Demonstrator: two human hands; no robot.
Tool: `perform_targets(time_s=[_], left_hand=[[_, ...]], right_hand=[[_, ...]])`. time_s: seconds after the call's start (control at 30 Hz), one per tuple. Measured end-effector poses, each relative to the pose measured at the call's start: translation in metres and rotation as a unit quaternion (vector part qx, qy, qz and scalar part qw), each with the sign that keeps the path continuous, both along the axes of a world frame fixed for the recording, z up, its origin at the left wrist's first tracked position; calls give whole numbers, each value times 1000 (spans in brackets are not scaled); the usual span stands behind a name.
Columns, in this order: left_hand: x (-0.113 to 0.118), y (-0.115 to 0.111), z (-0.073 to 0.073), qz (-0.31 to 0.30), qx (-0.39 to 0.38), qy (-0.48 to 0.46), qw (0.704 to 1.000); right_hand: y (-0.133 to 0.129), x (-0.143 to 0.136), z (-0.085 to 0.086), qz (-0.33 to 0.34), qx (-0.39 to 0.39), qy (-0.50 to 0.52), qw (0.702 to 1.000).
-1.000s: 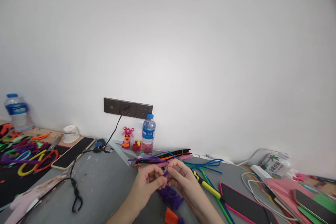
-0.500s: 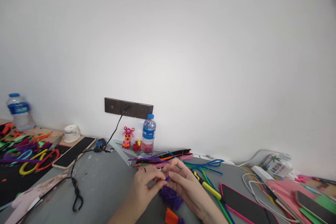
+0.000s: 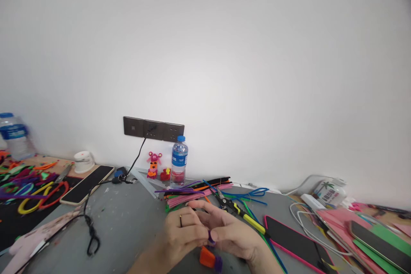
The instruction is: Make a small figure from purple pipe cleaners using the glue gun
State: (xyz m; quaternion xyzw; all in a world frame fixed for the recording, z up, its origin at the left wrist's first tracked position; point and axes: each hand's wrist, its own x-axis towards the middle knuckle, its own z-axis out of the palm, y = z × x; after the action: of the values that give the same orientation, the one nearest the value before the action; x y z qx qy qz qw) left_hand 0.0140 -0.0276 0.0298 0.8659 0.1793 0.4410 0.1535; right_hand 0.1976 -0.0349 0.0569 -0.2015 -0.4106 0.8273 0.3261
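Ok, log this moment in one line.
left hand: holds purple piece | right hand: holds same piece | below hands: orange piece | beyond hands: yellow-handled pliers

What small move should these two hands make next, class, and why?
Probably the thumb of the right hand should press gently on the small purple piece while the left hand steadies it. Both hands' fingers meet around that piece, and the right thumb lies against it. Much of it is hidden, so this is only a judgement.
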Motion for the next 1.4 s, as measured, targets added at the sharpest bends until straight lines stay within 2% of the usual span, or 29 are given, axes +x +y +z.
perform_targets(time_s=[0.13, 0.3, 0.37, 0.43, 0.5, 0.57, 0.6, 0.67, 0.77, 0.9, 1.0, 1.1, 1.3, 1.4], left_hand=[[-1, -3, 1, -1, 14, 15, 1000], [1, -5, 4, 13, 29, 17, 999], [2, -3, 3, 42, 32, 7, 999], [3, 1, 1, 100, 36, -19, 994], [3, 8, -1, 168, 31, -50, 984], [1, 13, -4, 212, 13, -70, 975], [1, 15, -5, 223, 4, -75, 972], [0, 18, -6, 228, -9, -79, 970], [0, 16, -6, 220, -6, -89, 971], [2, 15, -2, 203, 38, -101, 973], [3, 17, 0, 190, 74, -108, 973], [3, 18, 1, 177, 98, -111, 973], [3, 15, 0, 217, 72, -116, 966], [3, 14, 0, 216, 80, -119, 966]], right_hand=[[0, 1, -1, 31, -14, 18, 999], [-3, 1, 2, 31, -15, 21, 999], [-3, 0, 2, 8, 5, 2, 1000], [0, -1, 1, -65, 58, -33, 996], [5, -3, -2, -188, 129, -79, 970], [11, -4, -6, -302, 202, -121, 924], [13, -5, -7, -335, 238, -140, 900], [16, -5, -9, -362, 309, -180, 861], [17, -6, -9, -365, 393, -236, 811], [16, -7, -9, -363, 455, -261, 770], [16, -7, -12, -354, 454, -276, 770], [15, -6, -13, -344, 421, -286, 789], [10, -7, -7, -306, 368, -312, 821], [7, -8, -3, -284, 360, -317, 830]])
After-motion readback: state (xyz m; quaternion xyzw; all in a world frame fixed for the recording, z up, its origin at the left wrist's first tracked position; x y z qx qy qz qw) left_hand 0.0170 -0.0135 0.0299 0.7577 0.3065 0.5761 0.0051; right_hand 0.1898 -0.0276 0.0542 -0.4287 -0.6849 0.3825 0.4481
